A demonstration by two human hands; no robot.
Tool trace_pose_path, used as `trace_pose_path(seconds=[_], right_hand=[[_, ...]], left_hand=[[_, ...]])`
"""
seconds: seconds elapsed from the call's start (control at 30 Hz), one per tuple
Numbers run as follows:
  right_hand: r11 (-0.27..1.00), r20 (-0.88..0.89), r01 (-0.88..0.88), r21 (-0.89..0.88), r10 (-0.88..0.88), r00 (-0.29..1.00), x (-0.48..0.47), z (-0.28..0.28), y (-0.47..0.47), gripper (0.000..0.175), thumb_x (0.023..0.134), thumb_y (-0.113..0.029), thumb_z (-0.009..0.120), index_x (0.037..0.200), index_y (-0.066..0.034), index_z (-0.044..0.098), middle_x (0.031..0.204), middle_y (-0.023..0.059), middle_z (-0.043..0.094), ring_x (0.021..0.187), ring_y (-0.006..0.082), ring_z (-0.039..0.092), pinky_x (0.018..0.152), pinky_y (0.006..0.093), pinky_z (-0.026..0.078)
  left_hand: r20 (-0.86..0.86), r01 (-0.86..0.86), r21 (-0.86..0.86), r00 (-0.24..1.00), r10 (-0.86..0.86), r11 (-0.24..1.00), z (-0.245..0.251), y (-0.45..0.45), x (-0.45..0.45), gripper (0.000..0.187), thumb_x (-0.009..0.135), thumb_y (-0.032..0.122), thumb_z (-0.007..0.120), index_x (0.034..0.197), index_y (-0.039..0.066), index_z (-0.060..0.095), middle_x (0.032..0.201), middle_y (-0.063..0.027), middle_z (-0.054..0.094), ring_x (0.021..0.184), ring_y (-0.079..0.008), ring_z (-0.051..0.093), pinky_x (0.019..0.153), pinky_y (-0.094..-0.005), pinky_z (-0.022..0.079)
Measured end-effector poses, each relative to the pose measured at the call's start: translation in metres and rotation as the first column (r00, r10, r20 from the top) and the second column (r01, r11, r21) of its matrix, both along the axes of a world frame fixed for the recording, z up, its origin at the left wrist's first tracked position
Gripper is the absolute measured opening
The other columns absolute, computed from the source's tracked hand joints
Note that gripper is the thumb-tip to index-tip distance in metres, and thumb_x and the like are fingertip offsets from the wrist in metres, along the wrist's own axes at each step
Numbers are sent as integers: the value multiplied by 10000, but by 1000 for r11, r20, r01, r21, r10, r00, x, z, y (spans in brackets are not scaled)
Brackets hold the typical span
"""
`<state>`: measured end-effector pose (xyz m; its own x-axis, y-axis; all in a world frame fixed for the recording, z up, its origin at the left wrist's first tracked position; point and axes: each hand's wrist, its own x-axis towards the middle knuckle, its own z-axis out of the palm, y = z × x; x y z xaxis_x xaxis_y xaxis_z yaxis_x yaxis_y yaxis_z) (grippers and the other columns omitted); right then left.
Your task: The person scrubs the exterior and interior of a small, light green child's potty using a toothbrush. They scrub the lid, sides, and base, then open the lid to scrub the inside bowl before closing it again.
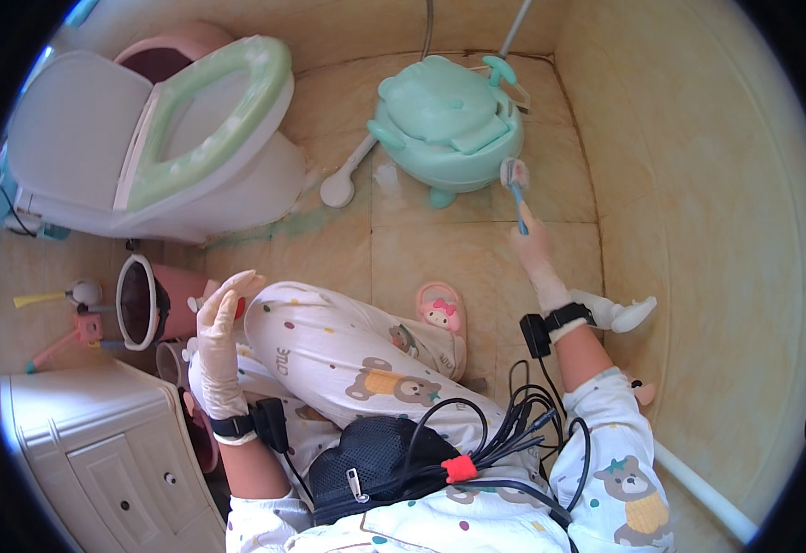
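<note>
My right hand, in a pale disposable glove, grips the blue handle of a small scrub brush. The brush's pinkish-white bristles meet the lower right side of a mint-green child's potty. The potty stands on the tiled floor with its animal-shaped lid down. My left hand, gloved likewise, is raised beside my bent knee with its fingers extended and nothing in it. A pink bin with a dark liner stands just behind that hand.
A toilet with a green padded seat is at upper left. Beside the potty lies a white round-headed, long-handled fixture. A white bottle lies near the right wall. A white cabinet stands lower left. Black cables hang across my lap.
</note>
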<state>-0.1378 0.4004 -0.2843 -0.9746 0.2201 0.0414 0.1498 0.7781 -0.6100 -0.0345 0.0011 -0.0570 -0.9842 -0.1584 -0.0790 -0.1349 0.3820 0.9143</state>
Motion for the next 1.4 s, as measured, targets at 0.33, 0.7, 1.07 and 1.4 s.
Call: trace_pose_path(seconds=[0.33, 0.7, 1.07, 1.4], right_hand=[[715, 146, -547, 436, 543, 827, -17, 62, -57, 515, 740, -63, 524, 1234, -190, 460, 901, 112, 515, 742, 292, 578, 600, 407, 469], [522, 283, -527, 670, 477, 832, -89, 61, -151, 268, 818, -101, 467, 1082, -114, 513, 889, 154, 556, 763, 319, 615, 623, 409, 499], [584, 474, -568, 581, 324, 818, -90, 110, -126, 282, 811, -156, 452, 1081, -98, 513, 1038, 170, 576, 952, 343, 569, 777, 432, 461], [598, 569, -740, 308, 507, 647, -83, 147, -109, 413, 799, -127, 427, 1198, -155, 528, 999, 220, 586, 926, 383, 546, 770, 410, 443]], left_hand=[[-47, 2, 268, 999, 11, 963, 13, 6, 9, 342, 886, 238, 477, 1086, -22, 573, 1021, -122, 621, 983, -192, 562, 919, -290, 379], [-110, 69, 416, 994, -25, 907, 10, -3, 22, 281, 868, 177, 550, 1076, -8, 584, 1001, -92, 621, 963, -144, 557, 868, -253, 402], [-172, 171, 399, 979, -110, 901, 8, -9, 24, 266, 868, 160, 540, 1072, -1, 594, 1009, -85, 613, 943, -149, 560, 831, -259, 422], [-198, 157, 298, 975, -100, 942, 6, -12, 26, 295, 848, 189, 539, 1048, -18, 604, 990, -103, 628, 960, -175, 559, 862, -277, 402]])
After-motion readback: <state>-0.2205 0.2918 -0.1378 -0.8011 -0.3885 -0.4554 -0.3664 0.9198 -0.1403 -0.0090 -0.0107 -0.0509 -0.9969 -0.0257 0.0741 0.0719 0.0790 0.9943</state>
